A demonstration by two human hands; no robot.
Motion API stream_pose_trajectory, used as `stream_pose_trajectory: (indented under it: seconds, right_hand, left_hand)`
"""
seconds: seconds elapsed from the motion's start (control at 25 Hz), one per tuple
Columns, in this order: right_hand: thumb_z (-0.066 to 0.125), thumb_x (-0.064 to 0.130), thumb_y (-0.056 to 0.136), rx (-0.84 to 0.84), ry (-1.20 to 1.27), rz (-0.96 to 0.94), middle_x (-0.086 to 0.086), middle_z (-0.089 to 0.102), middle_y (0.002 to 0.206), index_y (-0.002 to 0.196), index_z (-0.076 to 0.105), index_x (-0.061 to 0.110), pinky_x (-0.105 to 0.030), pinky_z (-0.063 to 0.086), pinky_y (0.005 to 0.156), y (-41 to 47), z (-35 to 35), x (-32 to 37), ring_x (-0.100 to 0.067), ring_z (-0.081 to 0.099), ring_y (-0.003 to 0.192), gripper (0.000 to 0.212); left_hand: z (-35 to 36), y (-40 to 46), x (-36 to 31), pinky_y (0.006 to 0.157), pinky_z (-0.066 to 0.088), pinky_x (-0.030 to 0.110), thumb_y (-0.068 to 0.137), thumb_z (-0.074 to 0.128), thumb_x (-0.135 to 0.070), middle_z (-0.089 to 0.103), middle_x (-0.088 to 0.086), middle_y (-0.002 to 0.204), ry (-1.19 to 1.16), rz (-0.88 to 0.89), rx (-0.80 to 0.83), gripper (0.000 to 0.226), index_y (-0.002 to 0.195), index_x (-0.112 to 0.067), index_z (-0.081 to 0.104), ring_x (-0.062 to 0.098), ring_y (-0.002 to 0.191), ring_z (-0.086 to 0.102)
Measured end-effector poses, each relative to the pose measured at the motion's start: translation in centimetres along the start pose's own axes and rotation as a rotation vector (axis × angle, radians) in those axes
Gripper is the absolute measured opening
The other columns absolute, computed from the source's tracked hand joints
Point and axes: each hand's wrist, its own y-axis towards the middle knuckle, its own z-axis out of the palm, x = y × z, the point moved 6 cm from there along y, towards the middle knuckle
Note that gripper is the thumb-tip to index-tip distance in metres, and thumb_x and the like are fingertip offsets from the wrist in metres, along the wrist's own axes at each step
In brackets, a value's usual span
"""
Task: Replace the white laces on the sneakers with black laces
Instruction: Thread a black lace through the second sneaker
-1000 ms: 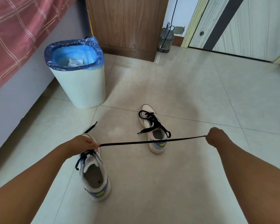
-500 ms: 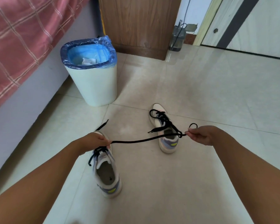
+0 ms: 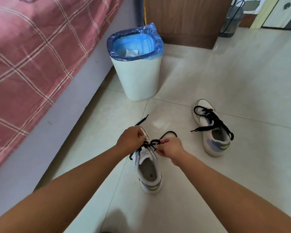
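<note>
Right hand (image 3: 169, 147), formerly stretched aside, now pinches the black lace (image 3: 155, 141) over the near sneaker (image 3: 149, 172). Left hand (image 3: 130, 140) grips the sneaker's front. Threading likely resumes.

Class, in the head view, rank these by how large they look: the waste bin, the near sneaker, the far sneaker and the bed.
1. bed, by far the largest.
2. waste bin.
3. near sneaker and far sneaker: a matching pair, alike in apparent size; hands hide the near toe, so unranked.

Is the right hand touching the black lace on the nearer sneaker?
Touching. The head view shows the right hand pinching a loop of the black lace above the nearer sneaker.
</note>
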Motion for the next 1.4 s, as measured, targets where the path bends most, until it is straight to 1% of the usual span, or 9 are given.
stream_pose_trajectory:
  seconds: [0.08,0.32,0.52,0.68,0.92,1.08,1.16,1.32,1.4]
  right_hand:
    - [0.056,-0.015,0.084,-0.014,0.02,-0.021,-0.012,0.055,0.071,0.073,0.048,0.01,-0.021,0.05,0.048,-0.1,0.1,-0.3,-0.019,0.053,0.056,0.028]
    - [0.06,-0.015,0.08,-0.029,0.078,-0.089,-0.014,0.06,0.076,0.082,0.05,0.007,-0.027,0.055,0.06,-0.3,0.1,-0.7,-0.023,0.06,0.061,0.024]
    - [0.063,-0.014,0.079,0.006,0.001,-0.163,-0.012,0.063,0.075,0.083,0.053,0.005,-0.02,0.054,0.054,-0.4,0.3,-0.5,-0.02,0.062,0.062,0.022]
    - [0.064,-0.011,0.077,-0.066,-0.147,-0.241,-0.009,0.063,0.073,0.076,0.055,0.01,-0.028,0.054,0.065,-0.3,0.2,-0.2,-0.019,0.061,0.065,0.023]
    - [0.065,-0.012,0.077,-0.016,-0.048,-0.188,-0.008,0.062,0.073,0.08,0.057,0.009,-0.016,0.049,0.053,-0.9,0.1,-0.9,-0.015,0.061,0.064,0.022]
    - [0.075,0.002,0.075,-0.053,-0.108,-0.219,-0.002,0.064,0.074,0.076,0.061,0.013,-0.022,0.051,0.07,-0.7,0.2,-1.4,-0.014,0.062,0.072,0.018]
    - [0.075,0.005,0.076,-0.068,-0.062,-0.182,-0.001,0.065,0.077,0.077,0.064,0.012,-0.02,0.049,0.069,-0.6,0.3,-1.9,-0.012,0.061,0.074,0.013]
    - [0.066,0.006,0.085,0.013,0.038,-0.099,-0.002,0.065,0.084,0.089,0.064,0.01,-0.012,0.045,0.058,-1.3,0.9,-2.3,-0.01,0.061,0.077,0.006]
    - [0.064,0.014,0.087,0.048,-0.067,-0.137,-0.003,0.061,0.094,0.108,0.056,0.011,-0.017,0.048,0.066,-1.6,0.9,-2.8,-0.012,0.059,0.083,0.024]
  left_hand:
    - [1.2,-2.0,0.4,0.069,0.043,0.027,0.088,0.061,-0.028,0.053,-0.004,0.084,0.035,0.042,0.068,0.011,0.08,-0.02,0.061,0.016,0.079,0.055]
    - [4.3,-3.3,1.3,0.075,0.043,0.027,0.087,0.061,-0.028,0.056,0.001,0.106,0.14,0.045,0.132,0.019,0.102,-0.02,0.069,0.021,0.097,0.058]
    - [4.1,-2.8,1.9,0.064,0.037,0.017,0.086,0.063,-0.019,0.062,-0.003,0.089,-0.069,-0.059,0.074,0.014,0.096,-0.014,0.071,0.011,0.081,0.055]
    - [4.2,-2.9,2.1,0.056,0.031,0.005,0.085,0.064,-0.017,0.062,-0.004,0.086,-0.109,-0.063,0.044,0.015,0.097,-0.013,0.071,0.008,0.078,0.053]
    - [4.2,-3.0,2.0,0.058,0.032,0.007,0.084,0.065,-0.015,0.06,-0.002,0.084,-0.114,-0.061,0.034,0.016,0.098,-0.011,0.071,0.01,0.077,0.053]
    - [4.2,-3.2,1.8,0.058,0.032,0.007,0.085,0.064,-0.014,0.058,-0.002,0.083,-0.131,-0.053,0.033,0.015,0.098,-0.011,0.07,0.01,0.077,0.052]
    - [4.1,-3.3,1.7,0.055,0.033,0.007,0.085,0.063,-0.014,0.057,-0.004,0.076,-0.14,-0.046,0.037,0.013,0.095,-0.011,0.071,0.009,0.072,0.052]
    - [4.0,-3.7,1.4,0.054,0.035,0.004,0.086,0.062,-0.018,0.057,-0.01,0.068,-0.126,-0.018,0.01,0.013,0.087,-0.01,0.073,0.002,0.061,0.05]
    - [4.0,-3.6,1.4,0.059,0.036,0.007,0.087,0.061,-0.019,0.062,-0.007,0.077,-0.133,-0.023,0.008,0.013,0.087,-0.013,0.072,0.004,0.071,0.054]
